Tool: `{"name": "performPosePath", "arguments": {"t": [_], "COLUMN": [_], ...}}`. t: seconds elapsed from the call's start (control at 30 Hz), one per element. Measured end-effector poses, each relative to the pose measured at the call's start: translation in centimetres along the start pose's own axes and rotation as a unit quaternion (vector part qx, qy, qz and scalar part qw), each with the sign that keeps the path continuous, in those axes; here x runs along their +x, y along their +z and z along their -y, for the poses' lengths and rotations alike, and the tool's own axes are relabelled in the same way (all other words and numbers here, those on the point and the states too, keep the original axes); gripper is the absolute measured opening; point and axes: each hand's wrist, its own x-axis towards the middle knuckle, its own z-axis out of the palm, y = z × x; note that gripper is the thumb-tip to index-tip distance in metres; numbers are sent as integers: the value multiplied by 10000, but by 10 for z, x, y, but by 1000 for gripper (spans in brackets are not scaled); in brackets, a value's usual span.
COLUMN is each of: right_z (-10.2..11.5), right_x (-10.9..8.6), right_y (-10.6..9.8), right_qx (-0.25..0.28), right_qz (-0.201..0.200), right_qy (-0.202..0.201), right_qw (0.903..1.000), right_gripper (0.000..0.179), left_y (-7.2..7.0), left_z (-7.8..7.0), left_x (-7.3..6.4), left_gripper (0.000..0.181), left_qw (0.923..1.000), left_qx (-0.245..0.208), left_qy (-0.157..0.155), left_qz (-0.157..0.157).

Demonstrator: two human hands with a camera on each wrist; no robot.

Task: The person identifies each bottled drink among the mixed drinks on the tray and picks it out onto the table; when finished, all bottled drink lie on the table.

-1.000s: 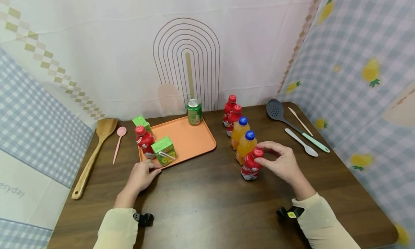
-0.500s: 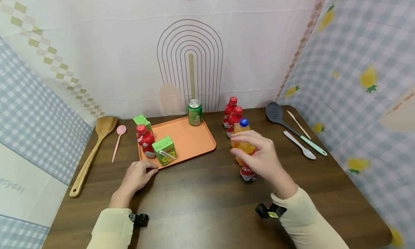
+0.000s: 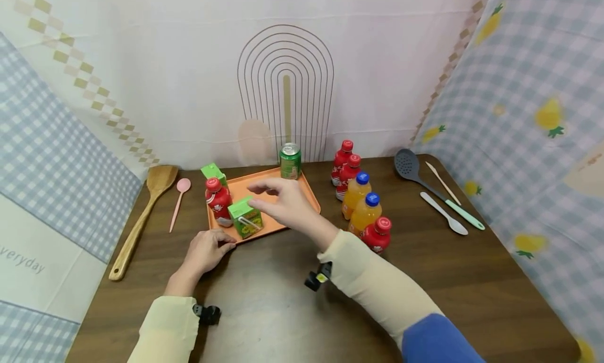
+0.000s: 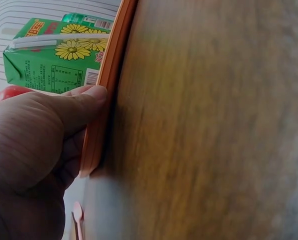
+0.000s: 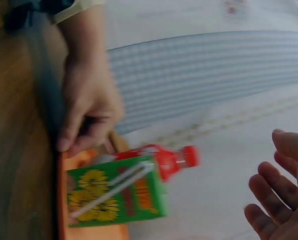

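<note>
My left hand [image 3: 207,251] pinches the near left corner of the orange tray [image 3: 271,225], thumb on its rim in the left wrist view [image 4: 54,120]. Above the tray, my right hand [image 3: 290,203] is spread with fingers and thumb apart, holding nothing. It is nearest to a green juice box [image 3: 246,220] with a white straw on its front. Beside that box stands a red bottle [image 3: 218,204]. Another green box [image 3: 213,173] is partly hidden behind the bottle. A green can [image 3: 290,162] stands at the tray's far right corner.
Right of the tray, a row holds red bottles [image 3: 348,177] and orange juice bottles [image 3: 365,216] with blue caps. A wooden spatula [image 3: 143,216] and pink spoon [image 3: 181,195] lie left. A skimmer [image 3: 408,166], white spoon [image 3: 443,212] and small knife [image 3: 442,182] lie right.
My right hand has let go of the nearest red bottle in the row and moved left over the tray. My left hand stays at the tray's corner.
</note>
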Motion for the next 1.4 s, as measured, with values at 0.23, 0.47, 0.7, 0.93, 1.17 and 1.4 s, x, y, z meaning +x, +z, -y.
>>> {"name": "performPosePath", "arguments": {"t": [0.23, 0.47, 0.7, 0.93, 1.17, 1.4], "right_z": [-25, -36, -37, -37, -40, -49], "right_x": [47, 75, 83, 89, 92, 92], "right_y": [42, 69, 85, 84, 80, 68], "right_qx": [-624, -635, -467, -572, -756, -934], "right_qz": [288, 715, 1007, 1059, 1193, 1121], "right_qy": [643, 837, 816, 764, 787, 870], "right_qw": [9956, 9919, 9905, 9898, 9868, 9855], "right_gripper": [38, 41, 39, 35, 38, 38], "left_y": [3, 6, 5, 1, 3, 4], "left_z": [-1, -1, -1, -2, 1, 2], "left_x": [2, -2, -3, 1, 2, 1], "left_gripper": [5, 4, 6, 7, 6, 4], "left_qw": [9998, 9997, 9996, 9992, 9992, 9989], "left_qx": [-175, -224, -281, -381, -356, -371], "left_qy": [-5, -44, -96, -15, -36, 112], "left_qz": [13, -32, -41, -139, -166, -253]}}
